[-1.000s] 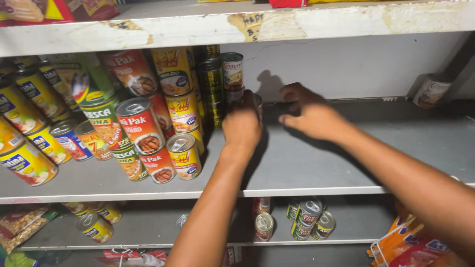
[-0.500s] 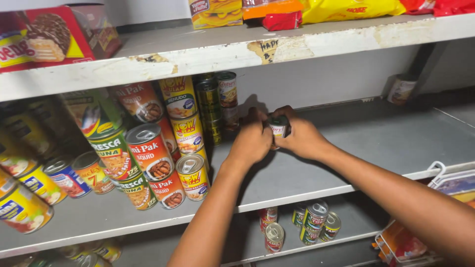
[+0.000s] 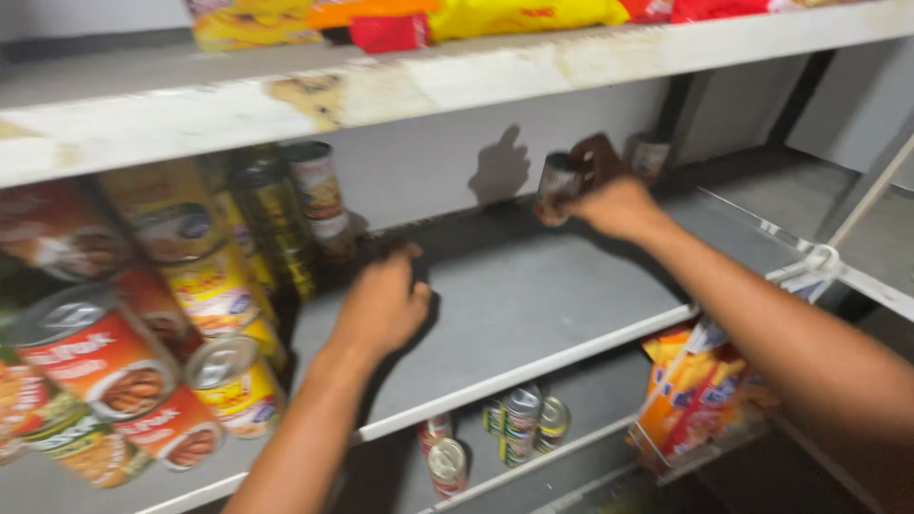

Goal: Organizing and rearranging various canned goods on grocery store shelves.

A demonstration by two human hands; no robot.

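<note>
Right hand [image 3: 619, 205] clamped on small can [image 3: 555, 181], lifted off grey shelf [image 3: 533, 305]. Left hand [image 3: 381, 309] loosely curled, empty (blurred). Could clip stacked cans [image 3: 214, 314], toppling them.

Motion blur smeared the whole view, so the labels on the stacked cans [image 3: 143, 362] at left could not be made out. The small can [image 3: 555, 181] in the right hand [image 3: 619, 205] was partly covered by its fingers, its label unreadable. The left hand [image 3: 381, 309] hid whatever its fingertips touched on the grey shelf [image 3: 533, 305]. The bags [image 3: 428, 19] on the upper shelf were cut off by the top edge, and both forearms ran out of the frame.
</note>
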